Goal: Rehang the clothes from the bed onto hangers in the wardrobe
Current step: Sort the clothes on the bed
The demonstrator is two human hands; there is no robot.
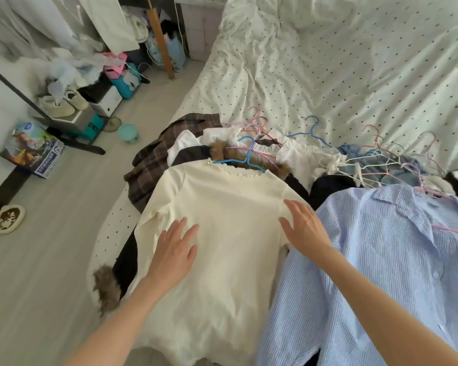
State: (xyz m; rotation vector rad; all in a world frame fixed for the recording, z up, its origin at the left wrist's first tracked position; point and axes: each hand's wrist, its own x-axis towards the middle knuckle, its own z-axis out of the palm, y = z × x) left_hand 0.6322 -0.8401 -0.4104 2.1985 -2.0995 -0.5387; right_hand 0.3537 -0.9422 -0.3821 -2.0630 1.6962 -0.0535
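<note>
The bed carries a heap of clothes along its near edge; topmost lies a cream top, a blue hanger in its neck, beside a striped blue shirt. Left hand and right hand rest on the top, fingers straight and spread, grasping nothing

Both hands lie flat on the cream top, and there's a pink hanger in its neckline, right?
Not quite: the head view shows the hanger in the cream top neckline is blue, not pink. Both the left hand and right hand do lie flat on it.
</note>
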